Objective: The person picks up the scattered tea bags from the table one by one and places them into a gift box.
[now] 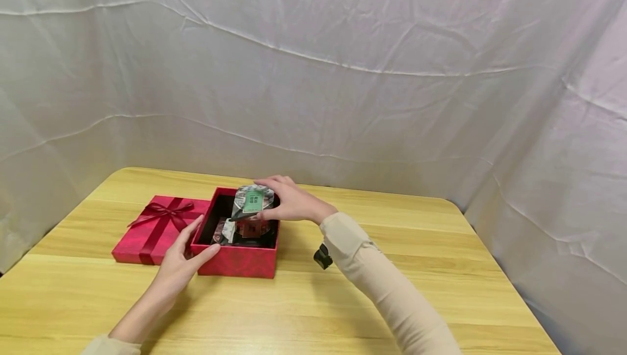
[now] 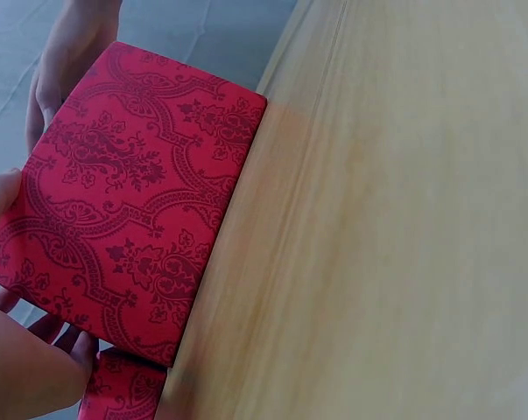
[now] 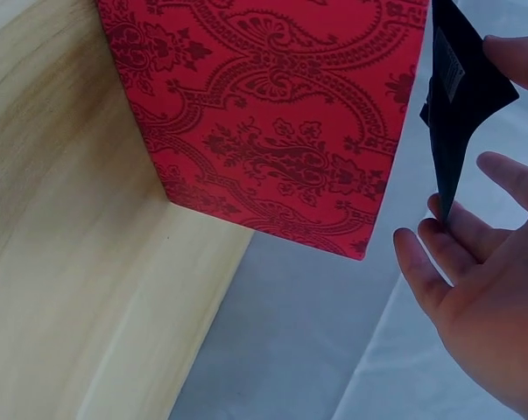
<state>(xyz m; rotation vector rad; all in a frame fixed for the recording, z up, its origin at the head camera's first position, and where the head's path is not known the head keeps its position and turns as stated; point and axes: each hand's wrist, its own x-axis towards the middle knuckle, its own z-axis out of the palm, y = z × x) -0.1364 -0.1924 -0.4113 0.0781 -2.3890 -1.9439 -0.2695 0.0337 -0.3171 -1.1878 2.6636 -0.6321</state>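
A red gift box (image 1: 237,261) with a dark damask pattern stands uncovered on the table. Near its front left corner, my left hand (image 1: 178,265) holds the box, thumb at the front rim and fingers along the left side. My right hand (image 1: 293,202) pinches a dark patterned packet (image 1: 253,200) with a green label, raised over the box opening. In the right wrist view the packet (image 3: 456,96) appears nearly edge-on between thumb and fingers. Inside the box lie more packets, one with a reddish label (image 1: 252,228). The label writing is too small to read.
Left of the box lies its red lid (image 1: 134,240) with a dark red ribbon bow (image 1: 164,212). They rest on a light wooden table (image 1: 274,317) with rounded back corners. Pale draped cloth (image 1: 313,99) hangs behind and at both sides. A black device (image 1: 322,257) shows under the right wrist.
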